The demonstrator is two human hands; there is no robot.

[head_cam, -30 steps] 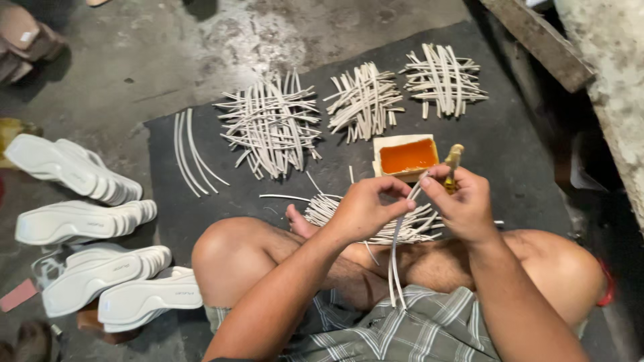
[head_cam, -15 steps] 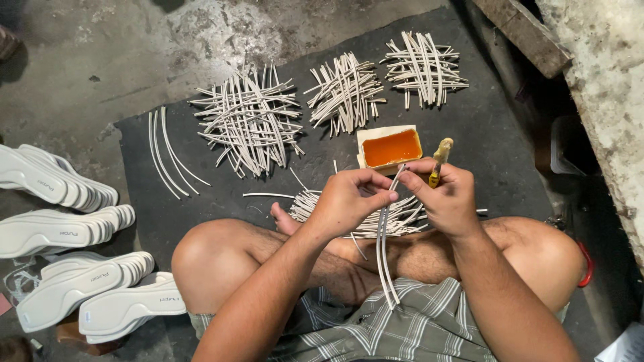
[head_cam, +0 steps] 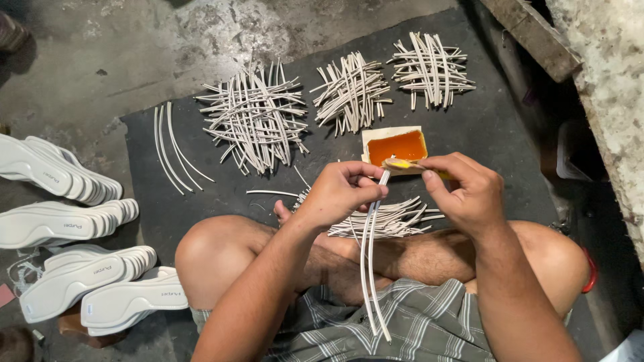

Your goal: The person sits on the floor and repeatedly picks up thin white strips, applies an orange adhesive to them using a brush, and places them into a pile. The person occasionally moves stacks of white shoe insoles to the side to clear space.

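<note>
I sit cross-legged on a dark mat (head_cam: 496, 127). My left hand (head_cam: 339, 194) pinches two long thin white strips (head_cam: 367, 268) near their top ends; they hang down over my lap. My right hand (head_cam: 469, 194) holds a small brush (head_cam: 400, 163) with a yellow-coated tip, which touches the top of the strips. Just beyond the hands sits a small tin of orange glue (head_cam: 397, 146). A loose heap of white strips (head_cam: 396, 220) lies on the mat in front of my legs, under my hands.
Three criss-crossed piles of white strips lie farther out: a large one (head_cam: 255, 117), a middle one (head_cam: 350, 90) and a right one (head_cam: 431, 68). A few curved strips (head_cam: 173, 151) lie at the mat's left. Stacked white shoe soles (head_cam: 64, 221) rest on the concrete floor at left.
My right hand has swung the brush from upright to lying across the top of the strips. The left hand keeps its grip. The camera has shifted slightly.
</note>
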